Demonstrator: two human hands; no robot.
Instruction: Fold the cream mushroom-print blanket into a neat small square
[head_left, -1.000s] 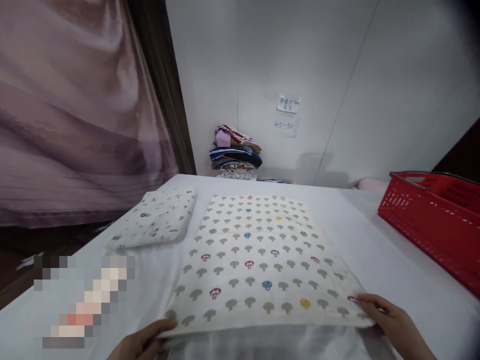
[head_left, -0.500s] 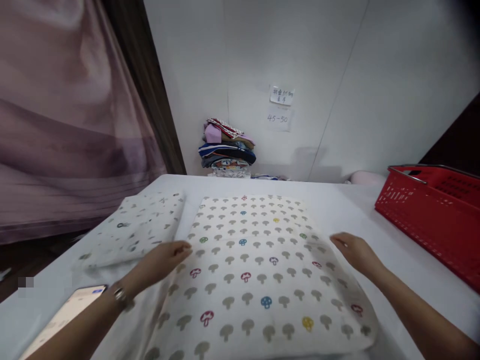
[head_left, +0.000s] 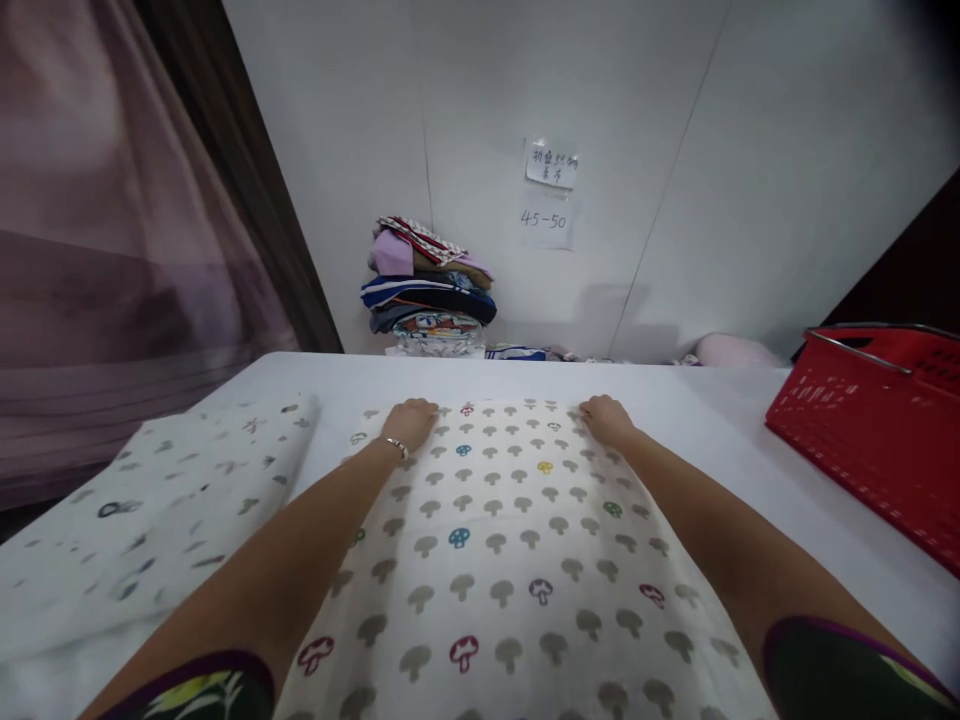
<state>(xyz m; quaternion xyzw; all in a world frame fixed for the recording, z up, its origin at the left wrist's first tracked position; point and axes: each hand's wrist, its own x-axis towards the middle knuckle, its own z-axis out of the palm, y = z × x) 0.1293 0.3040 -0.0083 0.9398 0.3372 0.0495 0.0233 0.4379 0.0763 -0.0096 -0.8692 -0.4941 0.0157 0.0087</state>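
Observation:
A white cloth with a mushroom print (head_left: pixel 495 510) lies spread on the white table (head_left: pixel 712 410), running from its far part down past the bottom of the view. At the cloth's far left, my left hand (head_left: pixel 412 424) grips the fabric with curled fingers; a bracelet sits on that wrist. My right hand (head_left: pixel 606 418) is closed on the cloth's far right corner area. Both arms stretch forward along the cloth's sides. To the left lies another white cloth with a scattered small print (head_left: pixel 187 490), flat on the table and partly behind my left arm.
A red plastic basket (head_left: pixel 870 430) with a metal handle stands at the right. Beyond the table's far edge rises a pile of folded fabrics (head_left: pixel 431 285) against the white wall. Paper notes (head_left: pixel 550 190) hang on that wall. A pinkish curtain (head_left: pixel 112 250) hangs at the left.
Both hands have moved forward from the cloth's sides to its far edge and closed on it. The view has shifted forward, and the phone at lower left is out of sight.

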